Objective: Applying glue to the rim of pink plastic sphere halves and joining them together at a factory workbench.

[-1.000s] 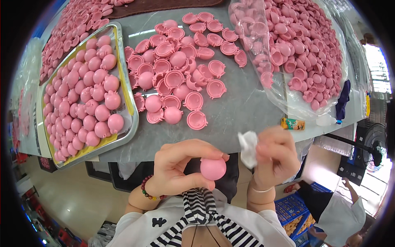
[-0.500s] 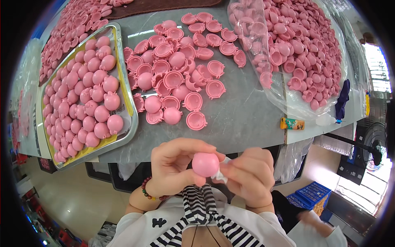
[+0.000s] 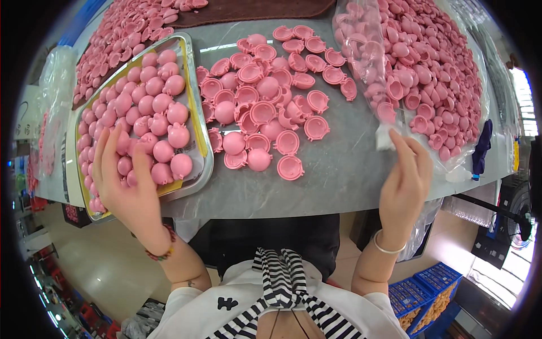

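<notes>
My left hand is over the near left part of a metal tray, its fingers apart among the closed pink plastic balls there. Whether a fingertip touches any ball is hard to tell. On the right, my right hand pinches a white wad of tissue or cloth at the edge of the clear plastic bag. Between the hands lies a loose group of pink half shells, many with their hollow side up and small tabs on the rim.
A clear bag full of pink half shells covers the right of the grey table. More shells are heaped at the far left beside a brown mat. Blue crates stand on the floor at lower right, near a black fan.
My hands have parted. The left went from the pink ball at my chest to the tray and no longer holds it up; the right moved forward and right with the white wad.
</notes>
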Motion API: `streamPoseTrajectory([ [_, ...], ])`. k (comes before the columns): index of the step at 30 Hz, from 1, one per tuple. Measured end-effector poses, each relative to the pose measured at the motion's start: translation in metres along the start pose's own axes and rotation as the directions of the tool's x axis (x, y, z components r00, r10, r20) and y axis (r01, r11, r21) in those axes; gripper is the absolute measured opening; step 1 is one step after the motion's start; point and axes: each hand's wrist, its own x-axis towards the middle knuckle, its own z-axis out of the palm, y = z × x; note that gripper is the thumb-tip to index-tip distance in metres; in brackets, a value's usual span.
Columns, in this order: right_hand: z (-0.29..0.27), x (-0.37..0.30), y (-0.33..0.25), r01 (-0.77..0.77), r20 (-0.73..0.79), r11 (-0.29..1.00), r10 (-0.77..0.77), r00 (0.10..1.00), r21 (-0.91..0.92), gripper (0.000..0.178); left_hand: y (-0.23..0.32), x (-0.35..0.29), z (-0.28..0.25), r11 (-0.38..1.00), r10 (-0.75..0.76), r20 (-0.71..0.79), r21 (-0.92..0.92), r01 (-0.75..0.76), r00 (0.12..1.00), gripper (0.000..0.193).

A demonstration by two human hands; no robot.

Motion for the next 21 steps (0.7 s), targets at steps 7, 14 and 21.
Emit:
streamPoseTrajectory([
  [7,-0.033,-0.033,0.055,-0.14,-0.637,0.983,0.184,0.748,0.119,0.019,0.059,-0.033,0.017,0.957,0.256,0.362,-0.224,-0.182,0.896,0.026],
  [14,-0.029,-0.052,0.194,-0.343,-0.585,0.843,0.536,0.608,0.415,0.055,0.062,-0.046,-0.005,0.552,0.014,0.198,-0.819,0.157,0.98,0.018],
  [21,-0.033,-0.029,0.173,-0.568,-0.329,0.81,0.581,0.744,0.146,0.044,0.08,-0.078,0.011,-0.358,0.397,0.684,-0.498,0.79,0.611,0.04],
])
